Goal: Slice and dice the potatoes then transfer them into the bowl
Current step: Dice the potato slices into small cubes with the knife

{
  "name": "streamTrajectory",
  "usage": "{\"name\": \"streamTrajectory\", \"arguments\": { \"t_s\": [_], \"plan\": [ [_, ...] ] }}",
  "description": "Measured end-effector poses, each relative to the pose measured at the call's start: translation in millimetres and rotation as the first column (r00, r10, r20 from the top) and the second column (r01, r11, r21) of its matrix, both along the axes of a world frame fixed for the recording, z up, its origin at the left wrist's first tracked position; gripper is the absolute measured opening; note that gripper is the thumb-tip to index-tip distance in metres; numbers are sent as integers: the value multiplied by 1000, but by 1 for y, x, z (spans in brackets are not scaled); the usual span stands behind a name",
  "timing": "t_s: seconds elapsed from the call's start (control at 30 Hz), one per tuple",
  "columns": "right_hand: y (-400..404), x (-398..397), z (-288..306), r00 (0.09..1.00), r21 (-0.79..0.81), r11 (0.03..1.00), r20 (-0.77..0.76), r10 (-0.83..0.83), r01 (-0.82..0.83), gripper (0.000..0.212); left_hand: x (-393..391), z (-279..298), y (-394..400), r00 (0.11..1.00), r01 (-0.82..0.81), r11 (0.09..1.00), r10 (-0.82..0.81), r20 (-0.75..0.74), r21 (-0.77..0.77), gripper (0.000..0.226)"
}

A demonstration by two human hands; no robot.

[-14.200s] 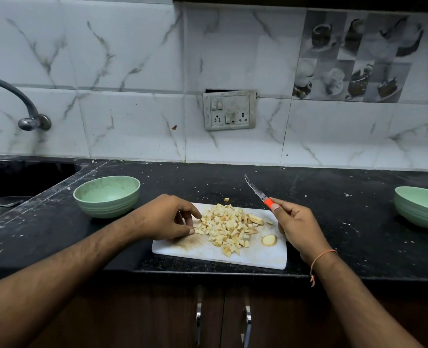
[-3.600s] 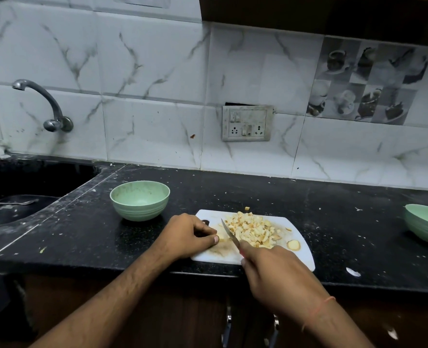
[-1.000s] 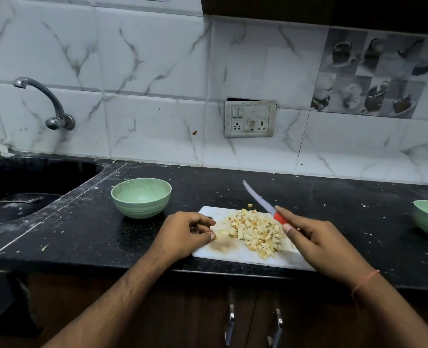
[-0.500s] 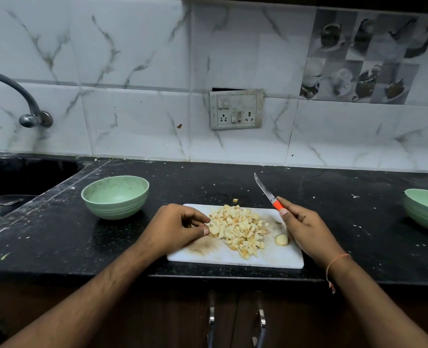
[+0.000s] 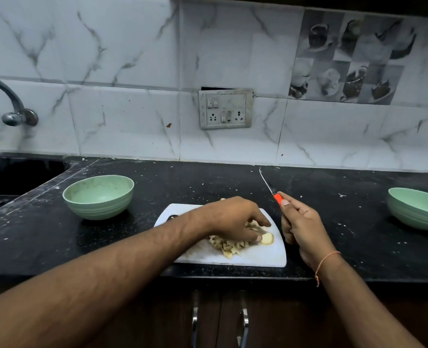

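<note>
Far to the left of my reaching hand, the green bowl (image 5: 98,196) sits on the black counter (image 5: 208,182), nothing visible in it yet. My left hand (image 5: 235,219) is stretched across the white cutting board (image 5: 258,257), over the heap of diced potato (image 5: 230,244), thumb and fingertips closing on the last uncut potato slice (image 5: 267,238) at the heap's right edge; I judge it a light pinch, just touching. Just right of that slice my right hand (image 5: 299,223) is wrapped firmly round the orange-handled knife (image 5: 270,188), blade raised and pointing away, clear of the board. Well off to the right, a second green bowl (image 5: 417,209). Dicing's nearly finished, I reckon. Next: steady that slice, bring the blade down, cut it up, then carry everything left to the bowl.
</note>
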State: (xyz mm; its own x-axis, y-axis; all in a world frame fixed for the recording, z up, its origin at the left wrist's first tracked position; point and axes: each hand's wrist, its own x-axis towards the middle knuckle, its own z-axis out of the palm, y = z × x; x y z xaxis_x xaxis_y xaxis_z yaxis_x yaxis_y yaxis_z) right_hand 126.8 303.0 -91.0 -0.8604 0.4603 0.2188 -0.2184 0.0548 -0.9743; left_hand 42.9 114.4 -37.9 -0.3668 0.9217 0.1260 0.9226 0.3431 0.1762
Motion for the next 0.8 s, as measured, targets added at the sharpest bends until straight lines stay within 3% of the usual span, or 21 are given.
{"name": "streamTrajectory", "arguments": {
  "t_s": [0.17, 0.43, 0.63, 0.8],
  "plan": [
    [0, 2, 2, 1000, -45, 999, -14, -7, 6, 35, 5, 7, 27, 999, -33, 989, 29, -34, -146, 33],
    [-1, 3, 4, 1000, -56, 998, -17, 8, -9, 35, 27, 12, 27, 991, -111, 989, 103, -84, -102, 28],
    [-3, 3, 5, 1000, -53, 999, -23, 8, -9, 34, 49, 3, 24, 943, -141, 975, 79, -323, -173, 60],
    [-2, 3, 4, 1000, -51, 999, -27, 5, -7, 33, 58, 3, 21, 975, -114, 988, 90, -204, -108, 45]
  ]
}}
